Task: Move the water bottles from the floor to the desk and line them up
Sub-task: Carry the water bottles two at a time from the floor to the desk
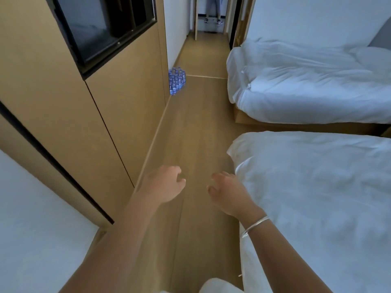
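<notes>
Left hand [164, 185]: held out over the wooden floor [190, 127], fingers loosely curled, grip slack and holding nothing.
Right hand [227, 192]: held out beside the near bed [317, 187], fingers loosely curled, grip slack and holding nothing.
Pack of water bottles [177, 80]: standing on the floor against the wood-panelled wall [118, 102], well ahead of both hands.
Far bed [306, 81]: white bedding, across from the pack.

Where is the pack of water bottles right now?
In the head view, the pack stands on the floor left of centre, far ahead of both hands, against the corner of the wooden wall, opposite the far bed.
</notes>
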